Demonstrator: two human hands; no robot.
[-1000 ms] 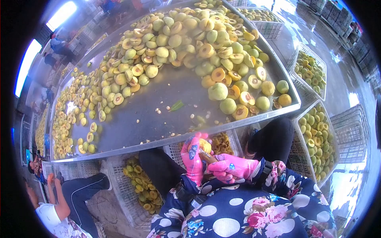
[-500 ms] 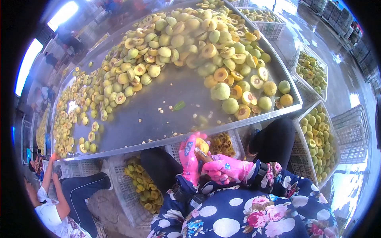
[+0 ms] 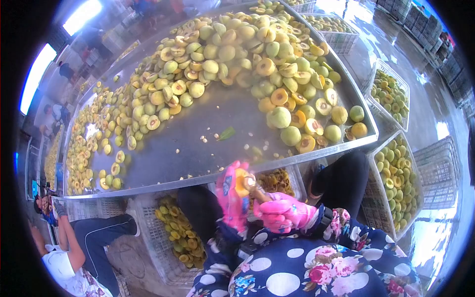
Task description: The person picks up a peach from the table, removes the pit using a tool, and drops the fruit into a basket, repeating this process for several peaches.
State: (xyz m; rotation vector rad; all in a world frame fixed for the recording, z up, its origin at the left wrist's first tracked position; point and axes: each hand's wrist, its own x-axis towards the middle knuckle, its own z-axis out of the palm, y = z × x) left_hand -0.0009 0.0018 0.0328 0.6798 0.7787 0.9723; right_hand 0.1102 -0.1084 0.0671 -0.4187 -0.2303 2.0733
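My left hand (image 3: 232,200), in a pink patterned glove, has its fingers wrapped round a peach half (image 3: 242,182) whose yellow cut face shows. In the matching glove, my right hand (image 3: 284,212) grips a small pitting tool (image 3: 258,193) with a brown shaft. The tool's tip meets the cut face, where a pale spot shows; its exact shape is blurred. Both hands are just off the near rim of a metal table (image 3: 208,176). Below them, partly hidden, stands a crate of yellow fruit pieces (image 3: 277,182).
Whole and halved fruit (image 3: 217,49) lie heaped on the table, with a green leaf (image 3: 226,133) and loose kernels nearer me. Crates of fruit flank me at left (image 3: 148,225) and right (image 3: 418,193). Another person (image 3: 64,260) sits at far left.
My left hand has lifted slightly and turned, so the fruit's cut face shows more. The tool's tip has risen with it. At far left, the other person's raised hand has moved.
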